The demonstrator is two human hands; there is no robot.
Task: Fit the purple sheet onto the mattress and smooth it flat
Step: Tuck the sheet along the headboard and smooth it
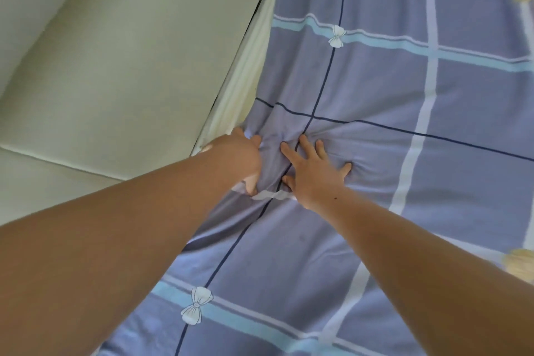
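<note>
Up by the mattress (245, 87) edge, your left grip (242, 157) is curled round a bunched fold of the sheet (375, 95), right where cream mattress shows bare. Just beside it, your right grip (315, 173) is spread flat, pressing the sheet down; creases gather between the two.

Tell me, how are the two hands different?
The left hand curls its fingers round a bunch of the purple sheet; the right hand lies flat with fingers spread. The left hand is at the sheet's edge beside the bare mattress; the right hand presses farther in. Both touch the sheet, close together.
</note>
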